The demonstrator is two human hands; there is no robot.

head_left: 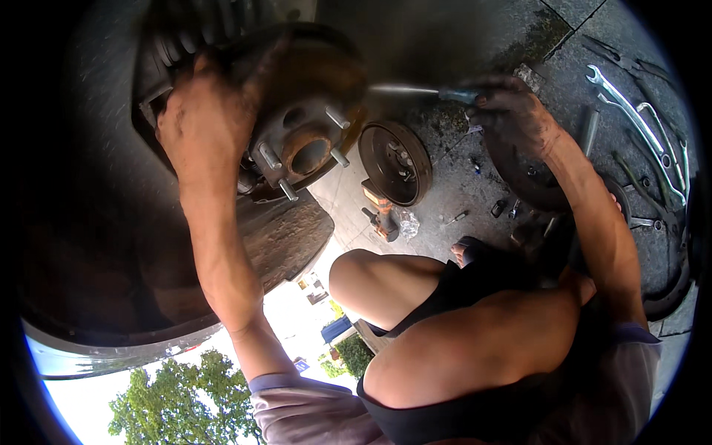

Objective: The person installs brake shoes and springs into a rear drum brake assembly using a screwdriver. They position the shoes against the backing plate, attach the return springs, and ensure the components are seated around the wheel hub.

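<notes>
A rusty wheel hub [308,154] with several bare studs sits inside a dark wheel well at upper left. My left hand [204,119] reaches over the hub's upper left side, against the brake parts behind it. Motion smears its fingers, and I cannot make out their grip. To the right of the hub, my right hand [515,115], blackened with grime, is closed on a screwdriver [457,96] by its blue handle. The pale shaft points left toward the hub's edge; its tip is blurred, so contact cannot be told.
A brake drum [371,165] holding small metal parts lies on the paving below the hub. Beside it are an orange cordless power tool [382,213] and a clear plastic bag [409,222]. Wrenches [634,115], pliers [612,53] and a dark disc [512,174] lie at right.
</notes>
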